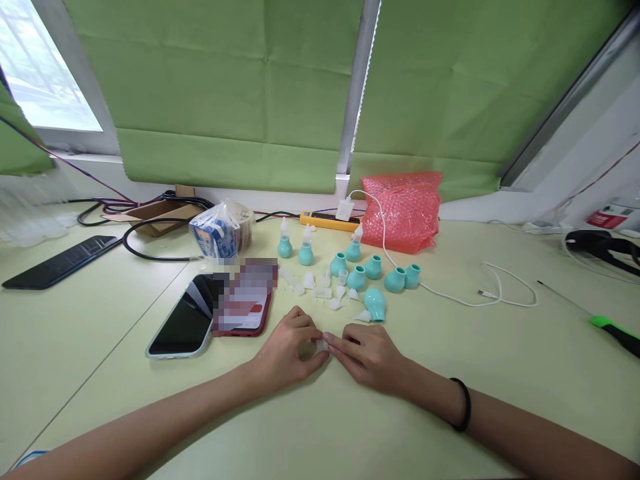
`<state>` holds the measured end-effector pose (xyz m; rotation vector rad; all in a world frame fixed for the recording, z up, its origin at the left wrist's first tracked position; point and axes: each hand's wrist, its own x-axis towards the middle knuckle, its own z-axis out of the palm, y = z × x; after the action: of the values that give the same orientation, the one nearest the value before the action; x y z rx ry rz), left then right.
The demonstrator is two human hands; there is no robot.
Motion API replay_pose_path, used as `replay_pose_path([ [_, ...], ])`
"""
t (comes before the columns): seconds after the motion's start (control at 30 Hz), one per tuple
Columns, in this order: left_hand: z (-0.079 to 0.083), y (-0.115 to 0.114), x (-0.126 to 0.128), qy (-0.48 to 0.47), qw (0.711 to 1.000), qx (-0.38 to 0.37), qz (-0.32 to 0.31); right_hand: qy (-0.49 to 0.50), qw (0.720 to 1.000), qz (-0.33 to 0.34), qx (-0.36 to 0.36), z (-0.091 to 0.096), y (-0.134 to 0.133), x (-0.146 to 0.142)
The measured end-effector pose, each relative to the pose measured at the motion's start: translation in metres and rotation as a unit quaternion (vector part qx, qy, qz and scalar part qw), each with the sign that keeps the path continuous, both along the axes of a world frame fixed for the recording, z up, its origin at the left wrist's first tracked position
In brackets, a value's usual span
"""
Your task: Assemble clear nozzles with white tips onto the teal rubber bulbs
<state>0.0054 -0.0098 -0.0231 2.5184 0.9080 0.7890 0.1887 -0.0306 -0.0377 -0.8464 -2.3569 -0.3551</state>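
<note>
Both hands meet over the table in front of me. A small translucent plastic piece [321, 345] is pinched between the thumb and fingers of my left hand [285, 350]. The fingertips of my right hand [373, 357] press on the same piece from the other side, hiding most of it. Just beyond lie a turquoise rubber bulb [375, 305] on its side and a clear pointed tip [362, 316]. Several turquoise bulbs [395, 280] stand farther back, open at the neck. Among loose translucent parts is a short clear tube [323, 293]. Three bulbs, one of them the left bulb [285, 248], carry clear tips.
Left of my hands lie a dark-screened phone [183, 317] and a red-cased phone [250, 307]. Behind are a bagged blue package [217, 233], a yellow power strip [325, 221] and pink bubble wrap [403, 213]. A white cable [465, 303] and a screwdriver [617, 333] lie right.
</note>
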Motion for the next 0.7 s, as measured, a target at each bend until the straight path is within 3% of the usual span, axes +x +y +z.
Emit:
replay_pose_path([
  [0.57, 0.0021, -0.0005, -0.0008, 0.041, 0.999, 0.01, -0.006, -0.027, 0.999, -0.018, 0.028, 0.0001, -0.0017, -0.0015],
  [0.7, 0.0025, -0.0007, -0.0012, 0.035, 0.999, 0.006, -0.007, -0.005, 1.0, -0.016, 0.006, -0.0019, -0.0008, -0.0016],
])
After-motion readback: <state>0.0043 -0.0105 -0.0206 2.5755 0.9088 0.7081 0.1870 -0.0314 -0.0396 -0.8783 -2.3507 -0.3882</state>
